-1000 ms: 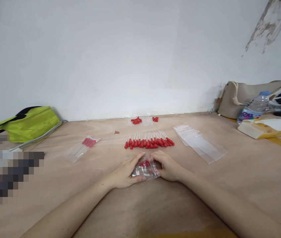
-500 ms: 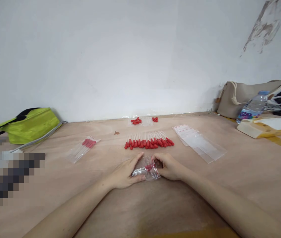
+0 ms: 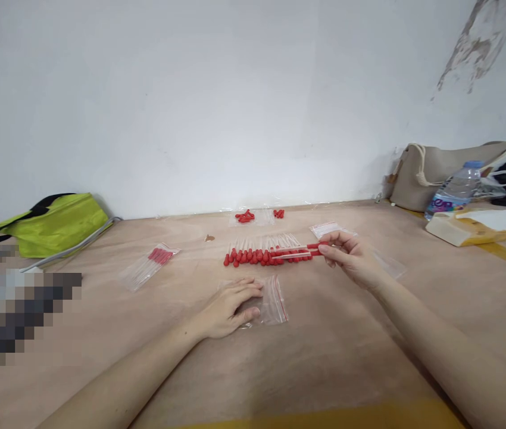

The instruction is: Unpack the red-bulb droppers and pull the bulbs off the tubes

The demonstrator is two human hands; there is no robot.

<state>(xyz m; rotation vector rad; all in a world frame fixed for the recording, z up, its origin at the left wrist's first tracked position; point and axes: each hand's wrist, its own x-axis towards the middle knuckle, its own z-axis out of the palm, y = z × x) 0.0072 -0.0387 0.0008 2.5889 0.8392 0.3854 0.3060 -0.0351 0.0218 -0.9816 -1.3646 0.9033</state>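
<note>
My left hand point(image 3: 230, 307) lies on a clear zip bag point(image 3: 274, 301), its thumb spread away from its fingers; part of the bag is hidden under the palm. No red shows in the bag's visible part. My right hand point(image 3: 349, 256) pinches droppers by their red rubber bulbs point(image 3: 316, 246), at least two of them. Their pale thin tubes point left, above the right end of a row of droppers point(image 3: 248, 256). In that row the red bulbs face me and the tubes point toward the wall.
At left lies a bag of red-topped droppers point(image 3: 150, 265). Loose red bulbs point(image 3: 244, 216) lie near the wall. Behind my right arm are flat clear bags point(image 3: 327, 227). A green bag point(image 3: 61, 226) stands far left; a water bottle point(image 3: 456, 187) and beige bag point(image 3: 427, 161) stand right.
My right hand has left the zip bag's mouth and moved up and right, with droppers now in its fingers. The red seen in the bag is gone; my left hand has stayed there.
</note>
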